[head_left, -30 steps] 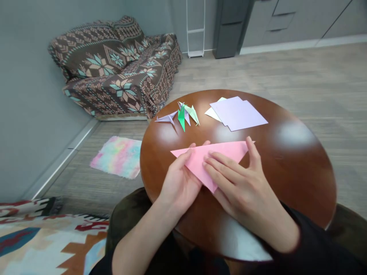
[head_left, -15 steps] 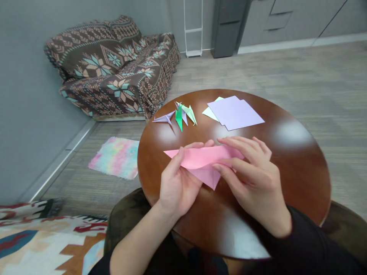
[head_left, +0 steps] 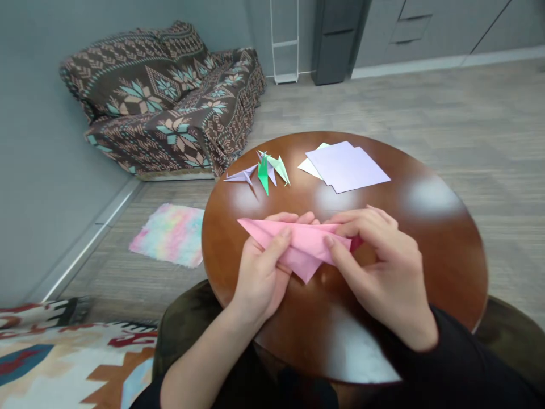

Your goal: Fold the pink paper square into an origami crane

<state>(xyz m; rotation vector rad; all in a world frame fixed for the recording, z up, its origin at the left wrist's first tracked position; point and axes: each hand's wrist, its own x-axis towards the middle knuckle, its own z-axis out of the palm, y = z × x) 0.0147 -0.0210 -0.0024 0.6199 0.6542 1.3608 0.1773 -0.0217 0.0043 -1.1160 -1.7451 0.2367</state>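
Observation:
Above the round brown table (head_left: 443, 255) I hold a partly folded sheet of pink origami paper (head_left: 313, 243) with both hands. A long sharp point sticks out to the left and a wider corner hangs down in the middle. My left hand (head_left: 261, 272) supports it from below, thumb pressed on the front and fingers behind. At the right end my right hand (head_left: 383, 255) pinches a flap between thumb and fingers. Part of the paper's right side is hidden behind those fingers.
At the table's far left lie several folded paper cranes: purple (head_left: 242, 176), green (head_left: 263, 175) and pale green (head_left: 280, 169). Purple paper sheets (head_left: 351, 167) overlap a pale green sheet (head_left: 309, 168) at the back. A patterned sofa (head_left: 170, 108) and fluffy rug (head_left: 168, 234) are on the left.
The pink paper's upper flap has come down flatter over the front. My left thumb has moved inward onto the paper, and my right thumb and fingers now pinch its right end.

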